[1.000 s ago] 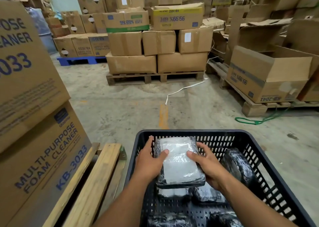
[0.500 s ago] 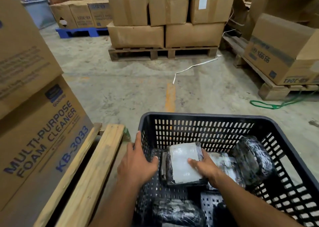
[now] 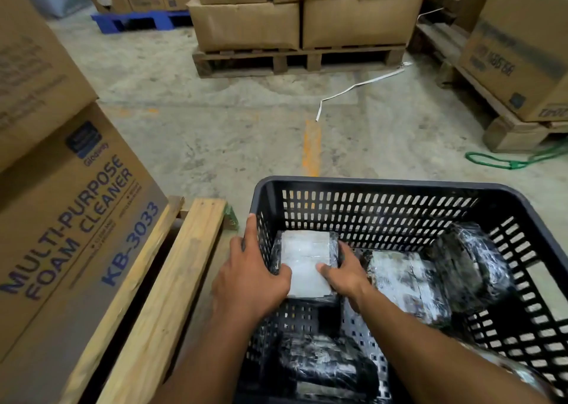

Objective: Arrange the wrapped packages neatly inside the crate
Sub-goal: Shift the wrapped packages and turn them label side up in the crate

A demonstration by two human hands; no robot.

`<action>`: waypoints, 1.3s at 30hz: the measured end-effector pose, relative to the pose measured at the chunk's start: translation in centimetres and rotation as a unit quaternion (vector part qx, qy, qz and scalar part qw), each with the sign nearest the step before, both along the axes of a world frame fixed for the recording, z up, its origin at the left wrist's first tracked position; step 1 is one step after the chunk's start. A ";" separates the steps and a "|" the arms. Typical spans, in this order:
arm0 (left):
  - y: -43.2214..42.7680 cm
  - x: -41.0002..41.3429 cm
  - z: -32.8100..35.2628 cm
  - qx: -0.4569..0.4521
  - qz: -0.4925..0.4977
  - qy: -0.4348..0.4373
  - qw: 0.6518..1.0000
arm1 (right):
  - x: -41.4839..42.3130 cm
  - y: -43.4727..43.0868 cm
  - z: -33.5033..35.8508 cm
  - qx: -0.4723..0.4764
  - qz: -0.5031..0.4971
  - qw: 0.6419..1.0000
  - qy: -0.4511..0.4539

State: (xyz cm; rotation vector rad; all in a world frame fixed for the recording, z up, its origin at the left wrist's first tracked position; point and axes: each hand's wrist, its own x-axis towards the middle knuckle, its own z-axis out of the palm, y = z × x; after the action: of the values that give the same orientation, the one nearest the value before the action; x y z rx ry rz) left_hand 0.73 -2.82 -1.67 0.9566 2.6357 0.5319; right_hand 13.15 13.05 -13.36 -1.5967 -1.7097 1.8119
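Note:
A black slotted plastic crate (image 3: 384,185) stands on the floor in front of me. A flat package wrapped in clear film (image 3: 304,265) lies in its far left corner. My left hand (image 3: 252,277) straddles the crate's left wall, thumb on the package's near left edge. My right hand (image 3: 344,271) grips the package's right side. A second pale wrapped package (image 3: 405,280) lies to the right, and a dark wrapped one (image 3: 470,262) leans against the right wall. Another dark package (image 3: 319,360) lies near me under my arms.
A wooden pallet (image 3: 159,296) with stacked "Multi-Purpose Foam Cleaner" cartons (image 3: 70,213) sits close on the left. More cartons on pallets (image 3: 301,25) stand ahead and at the right (image 3: 516,50). A white strap (image 3: 356,87) and a green cord (image 3: 504,160) lie on the concrete floor.
The package held above the crate has gone down into the far left corner. My left hand went to the crate's wall, then its thumb came back onto the package. The camera tilted down.

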 end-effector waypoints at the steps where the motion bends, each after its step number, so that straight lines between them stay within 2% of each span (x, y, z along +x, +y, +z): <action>1: 0.0 0.1 0.0 -0.002 -0.002 0.000 1.000 | -0.5 -0.1 0.1 0.009 -0.004 1.000 -0.006; 5: -0.1 0.0 0.2 -0.005 -0.002 -0.003 1.000 | -0.9 -0.2 0.3 0.042 -0.006 0.998 -0.051; 7: -0.1 0.1 0.2 -0.008 -0.003 -0.005 1.000 | -0.9 -0.2 0.2 0.028 -0.023 0.998 -0.049; 9: -0.2 0.2 0.2 -0.008 -0.004 -0.003 1.000 | -1.2 -0.5 0.0 -0.028 -0.054 0.997 -0.043; 11: -0.2 0.3 0.3 -0.012 -0.002 0.000 1.000 | -1.2 -0.9 -0.1 -0.133 -0.082 0.985 -0.069; 13: -0.1 0.3 0.4 -0.020 -0.001 0.002 1.000 | -1.0 -1.5 0.0 -0.216 -0.062 0.972 -0.062; 19: 0.0 0.4 0.5 -0.027 -0.005 0.007 1.000 | -0.8 -1.3 -0.9 -0.210 -0.063 0.976 0.001; 24: 0.1 0.4 0.5 -0.034 -0.001 0.014 0.999 | -1.2 -1.6 -0.1 -0.221 -0.028 0.975 0.012; 27: 0.0 0.4 0.4 -0.034 0.002 0.011 0.999 | -0.2 -1.7 1.0 -0.218 0.028 0.976 -0.016; 31: 0.0 0.4 0.5 -0.033 0.003 0.003 0.999 | 1.5 -1.6 3.8 -0.102 0.098 0.985 -0.098; 34: 0.0 0.3 0.9 -0.038 -0.003 -0.003 0.999 | 4.0 -1.5 6.0 -0.029 0.196 0.975 -0.097; 37: -0.1 0.4 1.6 -0.038 -0.014 -0.020 0.999 | 7.1 -2.2 7.6 -0.069 0.255 0.964 -0.042; 39: -0.3 0.5 2.1 -0.038 -0.021 -0.033 0.998 | 8.5 -3.2 8.5 -0.078 0.323 0.942 -0.045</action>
State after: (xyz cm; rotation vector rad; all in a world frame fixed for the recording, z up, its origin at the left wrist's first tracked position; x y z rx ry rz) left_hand 1.22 -3.11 0.39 0.9527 2.5508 0.4413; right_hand 21.66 9.85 -4.89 -1.2637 -2.3916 2.2220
